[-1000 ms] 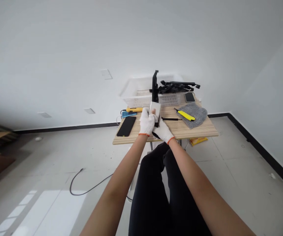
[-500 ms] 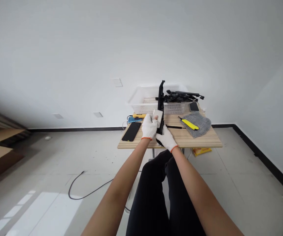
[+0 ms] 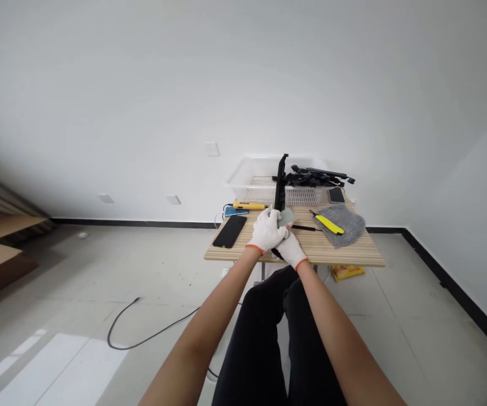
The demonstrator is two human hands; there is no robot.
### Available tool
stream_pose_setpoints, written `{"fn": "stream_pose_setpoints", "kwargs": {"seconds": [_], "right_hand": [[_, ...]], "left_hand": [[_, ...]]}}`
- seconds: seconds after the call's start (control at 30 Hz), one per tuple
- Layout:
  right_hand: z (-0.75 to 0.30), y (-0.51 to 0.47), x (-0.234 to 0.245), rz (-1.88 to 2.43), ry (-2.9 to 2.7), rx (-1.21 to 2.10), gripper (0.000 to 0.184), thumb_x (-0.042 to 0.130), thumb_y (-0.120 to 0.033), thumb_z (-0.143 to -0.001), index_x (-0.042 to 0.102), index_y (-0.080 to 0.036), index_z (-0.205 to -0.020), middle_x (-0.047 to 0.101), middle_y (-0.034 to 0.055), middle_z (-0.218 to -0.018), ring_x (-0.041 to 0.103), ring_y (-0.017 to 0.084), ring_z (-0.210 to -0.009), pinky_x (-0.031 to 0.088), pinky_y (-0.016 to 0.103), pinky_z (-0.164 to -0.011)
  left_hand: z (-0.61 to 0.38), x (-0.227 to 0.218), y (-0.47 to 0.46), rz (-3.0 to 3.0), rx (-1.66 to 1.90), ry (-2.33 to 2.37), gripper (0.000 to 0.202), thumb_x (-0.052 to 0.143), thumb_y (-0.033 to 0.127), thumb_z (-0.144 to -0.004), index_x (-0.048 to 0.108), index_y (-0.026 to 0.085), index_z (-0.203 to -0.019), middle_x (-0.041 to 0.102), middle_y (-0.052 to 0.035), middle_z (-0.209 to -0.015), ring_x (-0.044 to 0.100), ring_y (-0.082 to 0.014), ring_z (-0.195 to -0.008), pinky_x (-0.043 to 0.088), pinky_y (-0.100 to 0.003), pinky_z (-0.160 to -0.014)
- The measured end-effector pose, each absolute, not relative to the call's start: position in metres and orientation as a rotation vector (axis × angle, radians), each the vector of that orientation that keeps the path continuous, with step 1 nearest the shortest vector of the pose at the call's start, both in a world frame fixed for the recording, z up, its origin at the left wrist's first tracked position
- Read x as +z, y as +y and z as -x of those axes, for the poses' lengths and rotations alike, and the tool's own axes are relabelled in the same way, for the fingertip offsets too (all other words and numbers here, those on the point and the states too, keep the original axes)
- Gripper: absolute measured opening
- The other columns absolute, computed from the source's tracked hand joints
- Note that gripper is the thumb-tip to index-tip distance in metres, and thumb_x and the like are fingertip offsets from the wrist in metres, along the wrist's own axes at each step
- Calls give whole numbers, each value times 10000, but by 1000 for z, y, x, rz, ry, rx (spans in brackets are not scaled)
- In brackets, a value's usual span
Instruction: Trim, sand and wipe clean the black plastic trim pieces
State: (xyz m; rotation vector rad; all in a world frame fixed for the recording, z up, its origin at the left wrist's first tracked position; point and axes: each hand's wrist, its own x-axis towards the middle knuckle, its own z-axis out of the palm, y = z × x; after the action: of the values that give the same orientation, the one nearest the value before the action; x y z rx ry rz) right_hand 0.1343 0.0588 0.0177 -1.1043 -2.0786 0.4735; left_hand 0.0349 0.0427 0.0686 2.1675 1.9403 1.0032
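Observation:
My left hand [image 3: 266, 230], in a white knit glove, is closed around a pale grey-green flat pad [image 3: 286, 216] and presses it against a long black plastic strip [image 3: 280, 189]. The strip stands tilted up and away from me, with its hooked top end in front of the basket. Gripping its lower end is my right hand [image 3: 291, 248], also gloved and closed, close under the left. My hands hide the strip's lower middle and part of the pad.
A white plastic basket [image 3: 247, 194] with several black plastic parts [image 3: 315, 177] stands at the back of the table [image 3: 243, 255]. Left lie a black phone [image 3: 229, 232] and a yellow-handled tool [image 3: 249, 206]; right, a yellow cutter [image 3: 330, 224] on a grey cloth [image 3: 351, 228].
My left hand has slid down the black strip towards my right hand. The pad has turned, showing a grey-green face instead of white. The view has tilted up slightly.

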Motion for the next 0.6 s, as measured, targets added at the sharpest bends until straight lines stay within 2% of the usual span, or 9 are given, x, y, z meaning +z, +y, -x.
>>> {"fn": "stream_pose_setpoints", "kwargs": {"seconds": [0.1, 0.2, 0.3, 0.37, 0.47, 0.6], "right_hand": [[-136, 57, 15, 1121, -1955, 639, 408, 688, -385, -942, 615, -202, -1300, 700, 79, -1176, 676, 212, -1050, 584, 400, -925], [-139, 52, 10, 1130, -1856, 754, 483, 687, -329, -886, 567, -231, -1344, 732, 27, -1023, 699, 196, -931, 600, 352, -853], [-140, 48, 9, 1147, -1706, 958, 540, 684, -337, -844, 549, -239, -1358, 733, 5, -953, 698, 190, -801, 612, 358, -787], [-139, 46, 10, 1141, -1604, 1118, 578, 706, -347, -806, 558, -239, -1355, 734, 5, -943, 692, 192, -772, 616, 372, -780], [-138, 46, 12, 1100, -1563, 1211, 632, 708, -327, -788, 544, -238, -1392, 744, 14, -970, 705, 203, -821, 613, 397, -835], [-138, 47, 15, 1059, -1579, 1113, 678, 720, -271, -763, 542, -239, -1416, 753, 44, -1128, 705, 231, -1058, 555, 415, -1005]], "left_hand": [[-23, 77, 46, -2100, 850, 1827, 257, 624, 425, -896, 567, 270, -1093, 676, -96, -1145, 676, -286, -1052, 506, -399, -917], [-5, 88, 51, -2001, 770, 1983, 408, 682, 538, -843, 551, 283, -1133, 723, -107, -1030, 711, -332, -973, 499, -409, -848], [13, 93, 59, -1756, 898, 2226, 575, 680, 599, -827, 518, 234, -1241, 738, -164, -994, 722, -369, -951, 496, -420, -805], [18, 92, 62, -1603, 1072, 2235, 521, 631, 590, -869, 533, 217, -1219, 745, -161, -989, 728, -327, -920, 499, -383, -778], [11, 87, 61, -1611, 1100, 2115, 370, 515, 603, -938, 597, 249, -1011, 751, -111, -937, 721, -282, -874, 490, -350, -750], [-8, 85, 59, -1780, 850, 2164, 383, 453, 606, -955, 592, 262, -860, 750, -127, -916, 713, -339, -960, 471, -391, -797]]}}
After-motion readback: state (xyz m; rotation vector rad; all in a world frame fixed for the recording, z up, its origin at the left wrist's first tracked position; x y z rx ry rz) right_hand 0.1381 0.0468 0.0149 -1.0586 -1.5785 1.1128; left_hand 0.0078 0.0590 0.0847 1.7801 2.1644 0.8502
